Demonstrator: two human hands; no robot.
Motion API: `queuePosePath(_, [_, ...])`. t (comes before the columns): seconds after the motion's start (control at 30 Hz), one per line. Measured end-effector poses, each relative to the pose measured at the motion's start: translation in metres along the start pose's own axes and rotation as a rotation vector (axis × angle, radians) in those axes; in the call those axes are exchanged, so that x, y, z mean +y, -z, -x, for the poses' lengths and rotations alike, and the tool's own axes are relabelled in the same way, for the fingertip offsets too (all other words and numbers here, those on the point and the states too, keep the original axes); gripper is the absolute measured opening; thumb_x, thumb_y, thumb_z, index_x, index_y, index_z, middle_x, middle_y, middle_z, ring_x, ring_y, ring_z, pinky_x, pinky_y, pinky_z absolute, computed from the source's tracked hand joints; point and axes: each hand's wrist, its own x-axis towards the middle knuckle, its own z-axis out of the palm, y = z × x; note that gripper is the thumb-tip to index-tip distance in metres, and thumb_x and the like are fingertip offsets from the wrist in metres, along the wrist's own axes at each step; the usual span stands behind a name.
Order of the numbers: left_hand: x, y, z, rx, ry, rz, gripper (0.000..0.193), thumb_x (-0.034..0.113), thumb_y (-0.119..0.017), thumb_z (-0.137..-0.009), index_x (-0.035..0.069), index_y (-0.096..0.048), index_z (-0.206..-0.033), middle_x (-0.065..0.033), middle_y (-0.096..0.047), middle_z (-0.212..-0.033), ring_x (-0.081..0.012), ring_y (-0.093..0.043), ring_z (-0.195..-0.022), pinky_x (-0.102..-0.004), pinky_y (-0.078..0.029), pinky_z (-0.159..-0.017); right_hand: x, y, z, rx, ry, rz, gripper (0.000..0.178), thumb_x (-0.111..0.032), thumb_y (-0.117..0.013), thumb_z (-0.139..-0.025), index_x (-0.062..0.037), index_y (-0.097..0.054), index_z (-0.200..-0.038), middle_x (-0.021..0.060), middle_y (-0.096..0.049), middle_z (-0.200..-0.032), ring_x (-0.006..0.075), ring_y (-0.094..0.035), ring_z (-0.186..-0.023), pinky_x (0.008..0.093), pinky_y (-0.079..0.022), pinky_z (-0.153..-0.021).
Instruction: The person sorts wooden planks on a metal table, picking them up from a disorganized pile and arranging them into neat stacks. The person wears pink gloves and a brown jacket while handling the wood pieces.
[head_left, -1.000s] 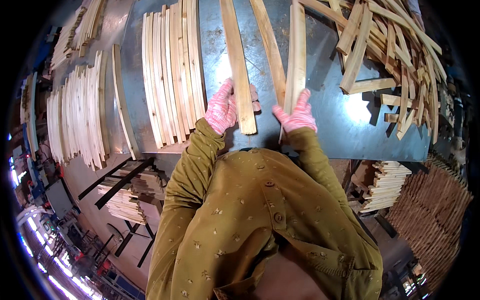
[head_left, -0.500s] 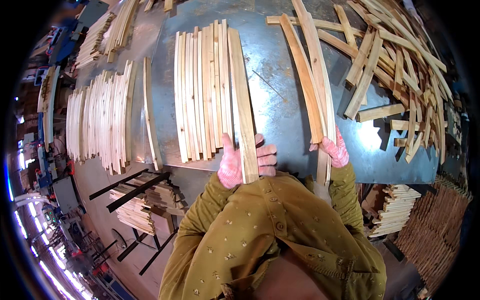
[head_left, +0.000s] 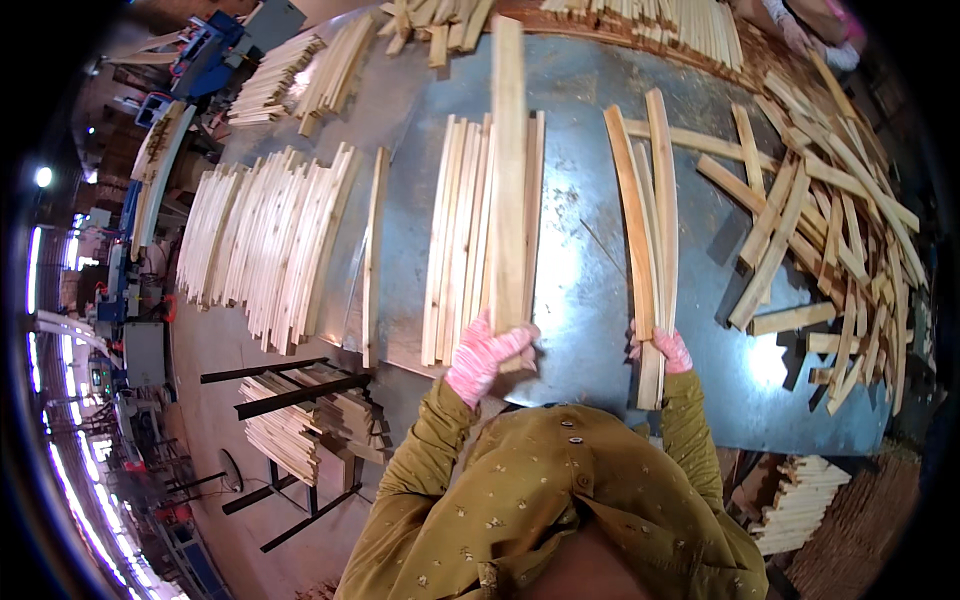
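My left hand [head_left: 490, 355], in a pink-and-white knit glove, is closed round the near end of a pale wooden slat [head_left: 509, 180]. This slat stands out above a row of narrow wooden slats [head_left: 455, 240] lying side by side on the metal table and covers part of them. To the right, my right hand [head_left: 665, 352], gloved alike, grips the near ends of a small bunch of slats, among them a browner slat [head_left: 626, 205] and a paler slat [head_left: 662, 190]. Their far ends spread apart over the table.
A loose heap of slats [head_left: 790, 240] covers the table's right side. Left of me lie a wide row of slats [head_left: 265, 250] and a single slat [head_left: 374, 255]. Stacked slats sit on a black metal stand [head_left: 300, 400] below the table edge. Another person's gloved hands [head_left: 800, 40] show at the far right.
My left hand has turned from open fingers beside the slat to a grip on its near end, and the slat now lies over the row. The view has shifted; my right hand keeps its hold.
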Motion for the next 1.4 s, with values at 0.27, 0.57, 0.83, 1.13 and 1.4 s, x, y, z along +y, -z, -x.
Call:
queuePosePath(0.27, [0.05, 0.164, -0.046, 0.485, -0.046, -1.042, 0.028, 0.021, -0.062, -0.093, 0.001, -0.058, -0.112, -0.0092, -0.068, -0.093, -0.0163, -0.066, -0.077, -0.0313, -0.056, -0.064, 0.01, -0.013, -0.007, 0.129, -0.058, 0.052, 0.043, -0.017, -0.072, -0.083, 0.0008, -0.055, -0.117, 0.0127, -0.066, -0.094, 0.023, -0.065, -0.072, 0.0355, -0.057, -0.063])
queuePosePath(0.57, [0.123, 0.155, -0.035, 0.523, 0.249, -0.739, 0.044, 0.038, -0.059, -0.093, 0.006, -0.054, -0.122, -0.0115, -0.065, -0.089, -0.0199, -0.064, -0.062, -0.0313, -0.049, -0.041, 0.018, -0.022, -0.012, 0.23, -0.068, 0.141, 0.045, -0.009, -0.074, -0.079, -0.0043, -0.053, -0.118, 0.0106, -0.064, -0.087, 0.0228, -0.064, -0.072, 0.0373, -0.058, -0.06])
queuePosePath(0.83, [0.246, 0.247, -0.135, 0.725, 0.337, -1.129, 0.048, 0.041, -0.055, -0.093, 0.003, -0.059, -0.121, -0.018, -0.066, -0.107, -0.0286, -0.068, -0.089, -0.0391, -0.056, -0.069, 0.019, -0.056, -0.03, 0.256, -0.095, 0.325, 0.042, -0.017, -0.071, -0.078, -0.0024, -0.052, -0.113, 0.0108, -0.065, -0.083, 0.023, -0.063, -0.067, 0.0346, -0.055, -0.063])
queuePosePath(1.13, [0.333, 0.288, -0.311, 0.914, 0.251, -1.473, 0.043, 0.034, -0.059, -0.086, 0.006, -0.064, -0.118, -0.0199, -0.063, -0.122, -0.0378, -0.061, -0.113, -0.0437, -0.049, -0.096, 0.023, -0.093, -0.054, 0.347, -0.138, 0.254, 0.061, -0.008, -0.076, -0.074, -0.0067, -0.047, -0.128, 0.008, -0.065, -0.094, 0.0201, -0.064, -0.074, 0.0339, -0.057, -0.064])
queuePosePath(1.4, [0.361, 0.377, -0.496, 1.461, -0.192, -1.022, 0.04, 0.029, -0.064, -0.086, 0.004, -0.053, -0.114, -0.0205, -0.067, -0.109, -0.035, -0.065, -0.103, -0.042, -0.051, -0.09, 0.024, -0.124, -0.082, 0.511, -0.079, 0.264, 0.067, -0.008, -0.078, -0.067, -0.0087, -0.048, -0.127, 0.0051, -0.062, -0.093, 0.0178, -0.063, -0.076, 0.0317, -0.056, -0.065])
